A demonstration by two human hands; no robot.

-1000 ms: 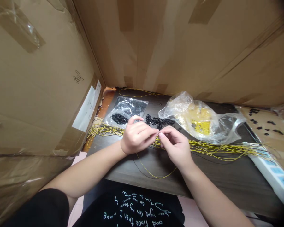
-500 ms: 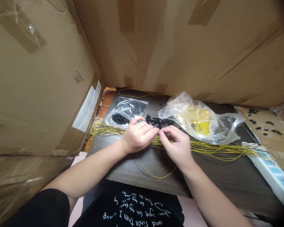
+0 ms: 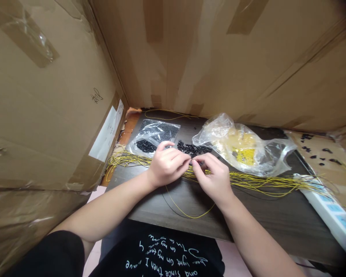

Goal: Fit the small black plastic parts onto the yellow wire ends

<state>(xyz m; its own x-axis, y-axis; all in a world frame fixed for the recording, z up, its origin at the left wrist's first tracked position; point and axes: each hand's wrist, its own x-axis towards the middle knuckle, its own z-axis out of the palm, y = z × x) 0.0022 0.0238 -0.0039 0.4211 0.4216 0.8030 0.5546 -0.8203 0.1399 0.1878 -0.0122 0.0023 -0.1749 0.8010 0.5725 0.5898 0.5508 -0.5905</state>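
Left hand (image 3: 167, 166), right hand (image 3: 215, 179) (fingers (image 3: 193, 163) meeting)

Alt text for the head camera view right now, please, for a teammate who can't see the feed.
The left hand and right hand meet over a bundle of yellow cords on a dark table, fingertips pinched on something too small to make out. Loose black pieces lie just beyond, near a clear bag of black pieces and a crumpled plastic bag.

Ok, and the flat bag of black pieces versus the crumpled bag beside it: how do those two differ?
The flat plastic bag lies low and holds small black pieces, while the crumpled clear bag puffs up around something yellow. The flat plastic bag sits just beyond the left hand, the crumpled clear bag beyond the right hand. Both are see-through and rest on the dark tabletop.
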